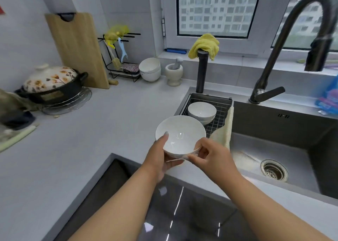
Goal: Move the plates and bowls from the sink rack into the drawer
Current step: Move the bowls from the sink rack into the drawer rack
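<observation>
White glazed ceramic bowl [180, 137]: gripped by left hand [161, 158], thumb on rim; right hand [210, 154] pinches opposite rim. Stacked white bowls [201, 111] in black wire sink rack [219, 118].

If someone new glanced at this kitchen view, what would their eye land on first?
First, the white bowl held in mid-frame over the counter edge, the left hand and right hand gripping its sides. Just behind it, more stacked bowls sit in the sink rack. The tall dark faucet arches over the sink at right.
</observation>
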Motion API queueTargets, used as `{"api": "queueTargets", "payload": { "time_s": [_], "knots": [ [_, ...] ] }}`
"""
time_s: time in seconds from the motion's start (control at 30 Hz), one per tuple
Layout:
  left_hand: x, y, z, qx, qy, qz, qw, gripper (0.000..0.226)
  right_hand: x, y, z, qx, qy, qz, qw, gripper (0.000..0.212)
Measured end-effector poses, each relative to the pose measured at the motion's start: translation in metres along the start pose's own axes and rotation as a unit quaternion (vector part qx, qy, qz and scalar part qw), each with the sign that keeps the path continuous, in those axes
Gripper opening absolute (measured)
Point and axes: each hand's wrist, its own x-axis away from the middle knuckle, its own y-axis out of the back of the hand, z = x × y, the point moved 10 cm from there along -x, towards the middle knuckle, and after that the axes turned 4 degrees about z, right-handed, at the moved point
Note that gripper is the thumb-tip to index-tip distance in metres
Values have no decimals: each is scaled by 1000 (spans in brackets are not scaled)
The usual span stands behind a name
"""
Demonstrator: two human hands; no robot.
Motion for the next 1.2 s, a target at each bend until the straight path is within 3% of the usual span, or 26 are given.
{"api": "queueTargets", "payload": {
  "time_s": [0.13, 0.33, 0.43, 0.57, 0.83, 1.0, 1.2],
  "knots": [
    [60, 18, 17, 76, -19, -52, 996, 37, 40, -10, 16, -115, 15, 33, 993, 11],
    [154, 60, 45, 124, -35, -143, 981, 32, 87, -54, 26, -279, -94, 139, 946, 50],
    [197, 85, 59, 142, -42, -185, 972, 38, 119, -98, 41, -345, -142, 248, 894, 68],
    [246, 119, 78, 162, -56, -229, 958, 50, 165, -143, 83, -435, -157, 363, 809, 41],
    [332, 182, 120, 165, -61, -311, 934, 56, 224, -206, 131, -415, -169, 416, 791, 26],
    [389, 229, 160, 149, -41, -367, 917, 60, 271, -250, 162, -372, -151, 463, 790, 31],
    [499, 302, 226, 119, -10, -473, 873, 61, 349, -309, 209, -293, -95, 527, 792, 43]
  ]
}}
